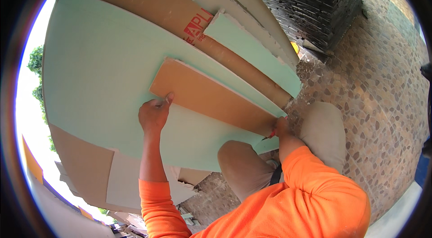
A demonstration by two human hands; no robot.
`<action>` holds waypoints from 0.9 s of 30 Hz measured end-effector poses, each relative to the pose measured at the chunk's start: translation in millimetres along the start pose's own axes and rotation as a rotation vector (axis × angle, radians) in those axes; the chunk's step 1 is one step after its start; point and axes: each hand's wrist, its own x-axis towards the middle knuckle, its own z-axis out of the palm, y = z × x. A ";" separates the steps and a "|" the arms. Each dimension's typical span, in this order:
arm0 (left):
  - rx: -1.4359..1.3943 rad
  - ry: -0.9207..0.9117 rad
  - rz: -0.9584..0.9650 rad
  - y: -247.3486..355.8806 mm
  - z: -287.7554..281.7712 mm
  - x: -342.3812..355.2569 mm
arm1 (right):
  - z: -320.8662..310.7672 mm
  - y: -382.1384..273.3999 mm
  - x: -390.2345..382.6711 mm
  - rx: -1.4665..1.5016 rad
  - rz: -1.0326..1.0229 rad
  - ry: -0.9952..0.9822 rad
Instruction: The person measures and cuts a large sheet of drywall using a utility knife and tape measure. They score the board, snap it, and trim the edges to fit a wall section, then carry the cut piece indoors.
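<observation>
Curling LH [154, 114] on brd [213, 97], RH [282, 127] round tool [272, 134]

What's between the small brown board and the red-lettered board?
In the head view, green board shows between the small brown board and the red-lettered board.

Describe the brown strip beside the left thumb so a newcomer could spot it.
Find the big pale-green sheet at left. Over it, slanting from the left hand down to the right hand, lies a narrow strip. Its brown face contrasts with that green and, unlike the brown sheet behind, bears no red print.
</observation>
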 end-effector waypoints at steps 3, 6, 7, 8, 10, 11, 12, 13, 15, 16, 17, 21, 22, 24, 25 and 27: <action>0.153 0.229 0.132 11.8 -5.4 -6.2 | -10.0 -19.4 -15.1 1.006 0.568 0.053; 0.085 0.528 0.555 22.4 -6.3 -8.9 | -13.9 -22.0 -21.2 0.870 0.432 -0.066; 0.097 0.509 0.573 26.3 -5.2 -6.8 | -13.9 -19.9 -22.1 0.916 0.465 -0.074; 0.101 0.499 0.597 31.0 -2.8 -3.7 | -13.6 -17.8 -23.0 0.959 0.480 -0.055; 0.066 0.492 0.633 43.0 5.7 5.6 | -13.2 -14.7 -26.8 0.654 0.242 -0.082; 0.037 0.484 0.635 49.0 9.5 11.1 | -12.7 -17.0 -28.2 0.643 0.289 -0.062; 0.069 0.473 0.599 54.5 13.1 15.2 | -13.5 -18.0 -31.9 0.708 0.234 -0.034; 0.090 0.455 0.542 60.2 17.3 18.4 | -13.6 -23.0 -33.5 0.917 0.350 0.014; 0.100 0.408 0.456 66.9 18.3 24.5 | -15.9 -29.4 -37.8 1.114 0.483 0.061; 0.089 0.386 0.424 68.6 17.8 25.7 | -16.5 -31.5 -38.5 1.102 0.493 0.058; 0.069 0.392 0.401 69.3 16.0 26.2 | -16.8 -32.5 -37.9 1.090 0.498 0.059; 0.058 0.366 0.393 67.3 9.9 27.0 | -8.0 -19.9 -23.8 1.269 0.356 -0.050; 0.046 0.372 0.421 66.0 9.4 27.7 | -3.8 -12.5 -18.6 1.360 0.322 -0.061; 0.000 0.369 0.462 63.0 10.9 30.4 | 6.2 2.1 -6.9 1.453 0.281 -0.081; -0.030 0.360 0.473 61.2 12.0 32.1 | 12.5 9.0 -2.8 1.424 0.284 -0.086; -0.074 0.356 0.487 58.5 15.7 35.1 | 20.6 20.7 3.7 1.286 0.319 -0.090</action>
